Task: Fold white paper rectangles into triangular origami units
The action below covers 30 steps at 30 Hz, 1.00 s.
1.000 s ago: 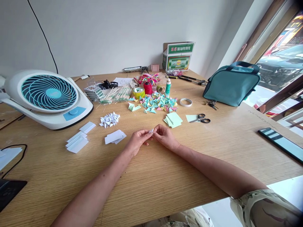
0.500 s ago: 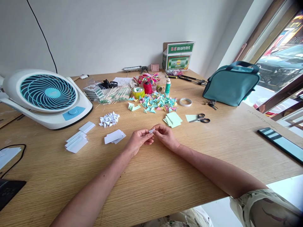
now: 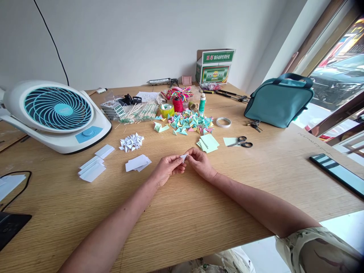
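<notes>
A small folded white paper piece (image 3: 183,156) is pinched between my left hand (image 3: 167,169) and my right hand (image 3: 200,162), just above the wooden table (image 3: 182,212). Both hands have their fingers closed on it. Left of my hands lies a loose stack of white paper slips (image 3: 138,163). Behind that sits a pile of folded white triangles (image 3: 131,142). A stack of light green paper squares (image 3: 208,143) lies just beyond my right hand. Further back is a heap of coloured folded triangles (image 3: 190,124).
A white and teal fan (image 3: 57,115) stands at the left, more white slips (image 3: 92,168) before it. Scissors (image 3: 241,142), a tape roll (image 3: 223,122), keys and a teal bag (image 3: 278,100) are at the right. A cardboard box (image 3: 214,66) stands at the back; a phone (image 3: 338,175) lies far right.
My hands have stayed in place, working the white paper piece between the fingertips. The view has tilted slightly.
</notes>
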{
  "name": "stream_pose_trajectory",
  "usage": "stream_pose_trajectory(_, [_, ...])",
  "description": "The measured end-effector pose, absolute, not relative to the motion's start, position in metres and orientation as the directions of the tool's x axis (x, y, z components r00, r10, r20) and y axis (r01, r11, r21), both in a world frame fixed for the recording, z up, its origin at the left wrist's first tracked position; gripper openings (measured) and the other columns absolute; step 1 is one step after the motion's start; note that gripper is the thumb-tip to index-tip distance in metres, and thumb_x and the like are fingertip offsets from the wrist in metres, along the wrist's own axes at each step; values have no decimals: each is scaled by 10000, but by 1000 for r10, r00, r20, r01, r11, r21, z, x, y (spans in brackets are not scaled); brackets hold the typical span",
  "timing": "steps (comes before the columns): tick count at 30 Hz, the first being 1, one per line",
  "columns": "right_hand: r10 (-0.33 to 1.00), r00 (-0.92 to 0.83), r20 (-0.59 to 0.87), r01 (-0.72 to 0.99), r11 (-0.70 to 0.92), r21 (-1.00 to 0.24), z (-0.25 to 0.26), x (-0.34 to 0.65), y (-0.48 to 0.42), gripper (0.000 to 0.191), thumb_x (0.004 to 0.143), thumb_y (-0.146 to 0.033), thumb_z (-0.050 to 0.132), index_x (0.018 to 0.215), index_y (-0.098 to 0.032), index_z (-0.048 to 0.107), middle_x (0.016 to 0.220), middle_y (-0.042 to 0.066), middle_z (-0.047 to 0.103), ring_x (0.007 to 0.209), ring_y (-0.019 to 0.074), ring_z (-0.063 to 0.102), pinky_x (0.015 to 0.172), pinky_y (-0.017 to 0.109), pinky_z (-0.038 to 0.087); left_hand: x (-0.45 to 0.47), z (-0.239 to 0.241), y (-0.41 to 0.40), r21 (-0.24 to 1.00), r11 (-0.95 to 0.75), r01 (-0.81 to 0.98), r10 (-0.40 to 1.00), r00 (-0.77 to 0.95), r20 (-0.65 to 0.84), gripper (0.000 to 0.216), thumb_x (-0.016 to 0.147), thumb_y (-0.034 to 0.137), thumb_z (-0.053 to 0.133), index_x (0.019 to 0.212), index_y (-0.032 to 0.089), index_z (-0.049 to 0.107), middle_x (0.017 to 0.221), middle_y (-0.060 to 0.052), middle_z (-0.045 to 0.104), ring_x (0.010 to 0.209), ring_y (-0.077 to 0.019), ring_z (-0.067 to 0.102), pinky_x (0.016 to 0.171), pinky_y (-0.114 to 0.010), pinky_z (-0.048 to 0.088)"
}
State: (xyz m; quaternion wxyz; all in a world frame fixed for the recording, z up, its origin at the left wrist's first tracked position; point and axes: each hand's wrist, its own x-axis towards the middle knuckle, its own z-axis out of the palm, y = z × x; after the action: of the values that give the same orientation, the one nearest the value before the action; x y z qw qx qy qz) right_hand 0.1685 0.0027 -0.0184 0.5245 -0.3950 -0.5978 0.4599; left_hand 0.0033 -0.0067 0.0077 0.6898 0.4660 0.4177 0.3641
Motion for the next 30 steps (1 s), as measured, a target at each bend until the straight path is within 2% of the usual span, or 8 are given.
stream_pose_trajectory(5, [961,-173,214,-53,208,-977,-20,166,3,287,768,-455,654,797,-184,561,694,-4,581,635,125,515,585,252,421,3,7,-6,959,271,-84,910,347,-227,367,672,421,793,889,136,713,786,-34,652,646,-91,572,624,-233,506])
stream_pose_trajectory(13, [966,-162,204,58,215,-975,-21,168,3,169,808,-331,595,820,-162,594,737,5,596,648,120,517,607,257,394,4,13,-8,972,235,-5,922,318,-221,398,653,460,780,852,127,690,774,-27,601,665,-95,532,589,-227,507])
stream_pose_trajectory(17, [962,-165,215,88,232,-969,-21,167,3,138,803,-300,579,822,-164,587,722,-3,574,614,112,478,573,250,367,5,12,-8,985,164,55,940,293,-173,382,681,475,735,833,130,672,739,-13,561,647,-95,495,540,-212,496])
stream_pose_trajectory(22, [965,-137,226,211,251,-945,-19,166,1,73,793,-247,568,795,-173,570,701,-6,559,596,117,441,546,247,341,7,9,-8,988,84,131,951,285,-119,341,732,463,672,834,137,661,721,-6,538,652,-102,491,515,-196,490])
stream_pose_trajectory(30, [944,-290,156,81,187,-979,-11,169,0,194,853,-370,521,831,-179,545,688,-18,521,594,116,428,568,254,348,8,11,-9,987,44,152,962,262,-83,295,743,431,655,797,142,632,693,2,518,612,-97,489,492,-193,487])
